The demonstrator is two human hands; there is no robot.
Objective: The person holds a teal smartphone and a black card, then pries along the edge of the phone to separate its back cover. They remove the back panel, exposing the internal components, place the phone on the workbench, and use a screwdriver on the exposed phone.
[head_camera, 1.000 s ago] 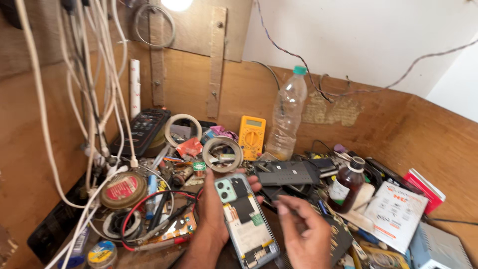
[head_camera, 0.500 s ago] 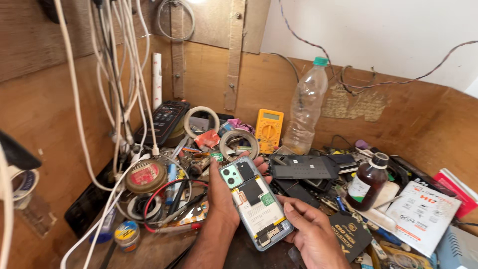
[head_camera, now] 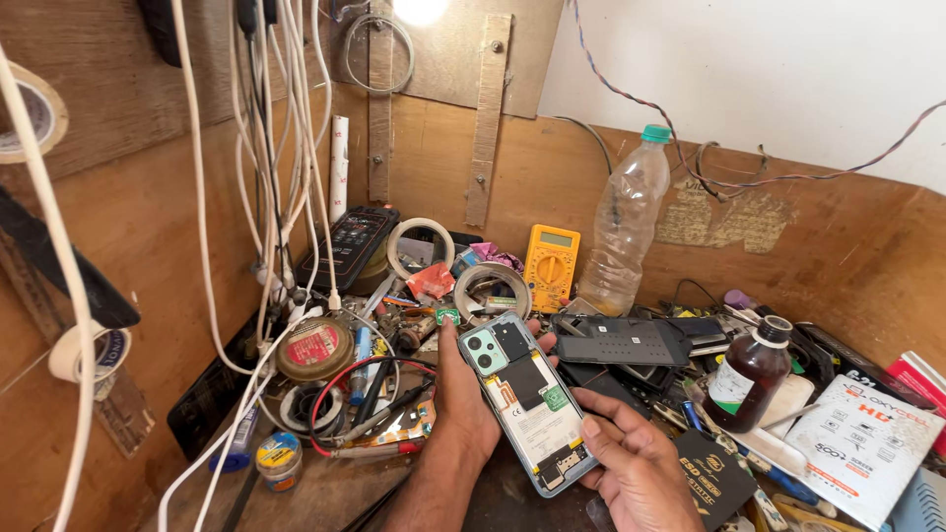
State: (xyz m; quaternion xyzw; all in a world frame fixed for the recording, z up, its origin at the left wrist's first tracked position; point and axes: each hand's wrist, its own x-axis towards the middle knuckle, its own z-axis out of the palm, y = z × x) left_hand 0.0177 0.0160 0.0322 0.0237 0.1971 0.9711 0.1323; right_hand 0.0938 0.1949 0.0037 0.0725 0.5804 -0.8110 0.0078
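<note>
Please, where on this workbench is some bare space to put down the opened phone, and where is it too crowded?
Bare wood shows only at the near left edge, between the small tin and the left hand, and it is narrow. The left hand holds the opened phone; the right hand touches it. Around the yellow multimeter and brown bottle everything is crowded.

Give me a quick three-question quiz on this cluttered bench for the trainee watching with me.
1. True or false: the opened smartphone with its back cover off lies flat on the wooden bench, untouched.
2. Which hand cradles the phone from underneath: left hand or right hand?
3. What stands directly left of the clear plastic bottle with a green cap? A) brown glass bottle B) yellow multimeter C) grey tape roll

Key:
1. False; both hands hold it above the bench.
2. Left hand; the right hand's fingers touch its lower edge.
3. B, the yellow multimeter.
</note>
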